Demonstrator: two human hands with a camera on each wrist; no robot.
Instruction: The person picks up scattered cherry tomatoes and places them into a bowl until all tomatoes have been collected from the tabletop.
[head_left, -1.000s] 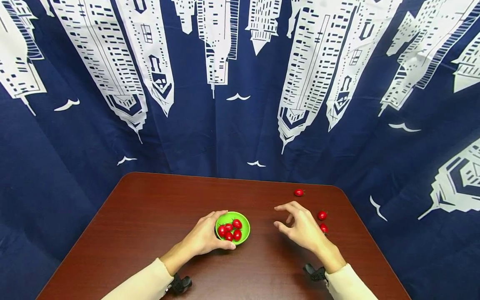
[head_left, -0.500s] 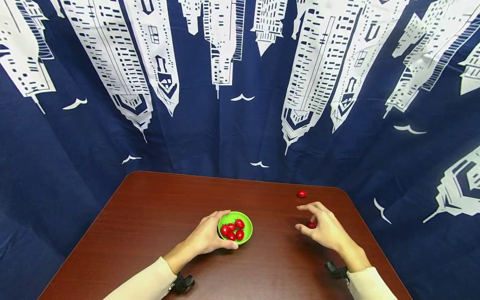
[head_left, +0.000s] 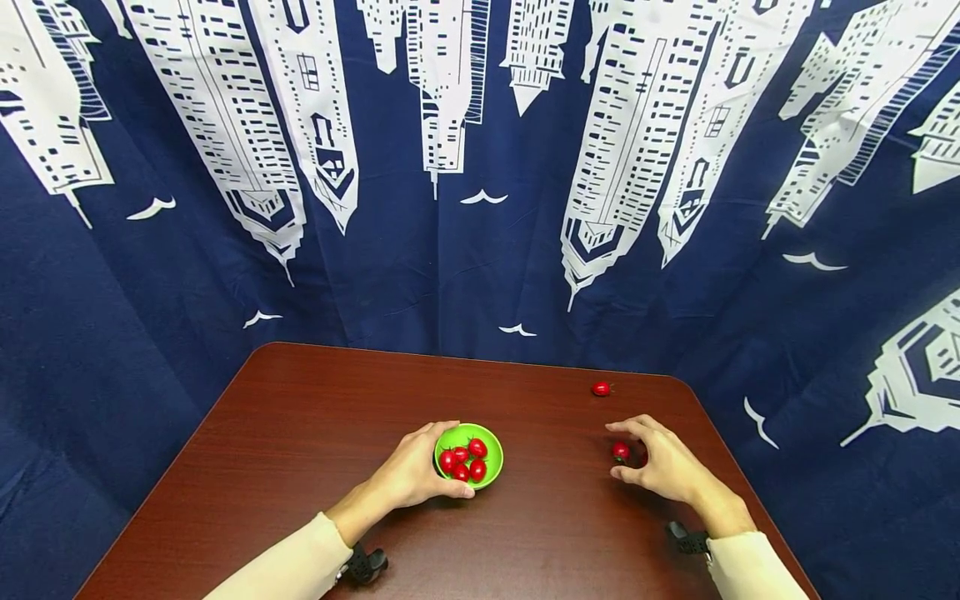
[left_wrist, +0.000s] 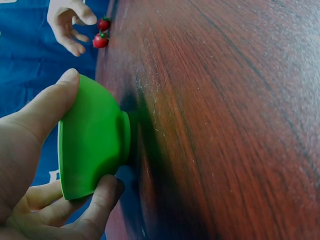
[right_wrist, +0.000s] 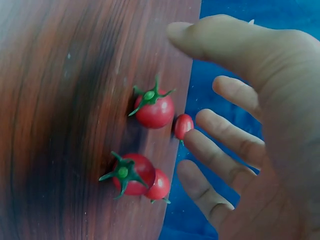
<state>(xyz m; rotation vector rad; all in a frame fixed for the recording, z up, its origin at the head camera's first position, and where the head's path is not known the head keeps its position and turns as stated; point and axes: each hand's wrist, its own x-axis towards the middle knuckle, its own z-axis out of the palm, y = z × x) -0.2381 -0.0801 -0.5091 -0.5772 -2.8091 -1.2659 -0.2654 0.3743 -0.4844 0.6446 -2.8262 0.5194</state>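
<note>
My left hand (head_left: 415, 467) grips a small green bowl (head_left: 494, 457) by its side, thumb and fingers on opposite walls. Several red cherry tomatoes (head_left: 461, 472) with green stems lie in it. In the left wrist view the bowl (left_wrist: 92, 137) stands at the table surface; whether its foot touches is unclear. My right hand (head_left: 671, 465) hovers at the table's right with thumb and fingers spread apart, holding nothing. One cherry tomato (head_left: 620, 451) sits before its fingertips, and another is partly hidden behind the hand. The right wrist view shows that tomato (right_wrist: 154, 111) apart from the fingers.
Another cherry tomato (head_left: 602, 388) lies near the far edge of the brown wooden table (head_left: 345, 392). Two more tomatoes touch each other in the right wrist view, the nearer tomato (right_wrist: 134, 174) overlapping the other. A blue curtain (head_left: 390, 275) with white buildings hangs behind.
My right hand has moved right, away from the bowl and over to the loose tomatoes, uncovering one in front of its fingers. My left hand keeps its grip on the bowl.
</note>
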